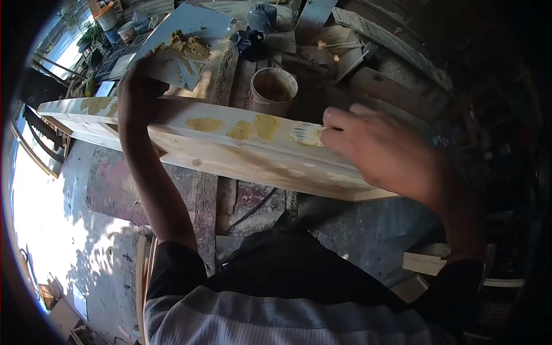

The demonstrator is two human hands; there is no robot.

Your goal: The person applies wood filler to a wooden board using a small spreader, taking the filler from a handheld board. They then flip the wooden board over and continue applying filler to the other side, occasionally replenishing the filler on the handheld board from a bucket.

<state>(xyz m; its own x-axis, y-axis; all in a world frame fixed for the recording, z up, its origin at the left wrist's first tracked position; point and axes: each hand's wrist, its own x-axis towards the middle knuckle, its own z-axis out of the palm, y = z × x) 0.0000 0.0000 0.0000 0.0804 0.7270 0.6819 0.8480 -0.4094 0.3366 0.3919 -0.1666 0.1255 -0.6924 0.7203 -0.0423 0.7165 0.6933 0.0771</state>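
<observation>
A long pale wooden frame (276,154) stretches across in front of me, with yellowish filler patches (265,126) along its top edge. My right hand (379,144) is closed around a putty knife (308,133), mostly hidden by the fingers; its smeared blade lies against the top edge. Beyond the frame, my left hand (141,92) reaches over and grips the near edge of a putty board (172,69). Lumps of yellow-brown filler (192,47) sit on that board. Shadow hides most of the left fingers.
A used bucket (273,92) stands behind the frame, near a dark crumpled bag (248,43) and a jar-like container (261,17). To the left hangs a handsaw (43,129). Wood offcuts (424,263) lie at lower right; planks and clutter fill the back right.
</observation>
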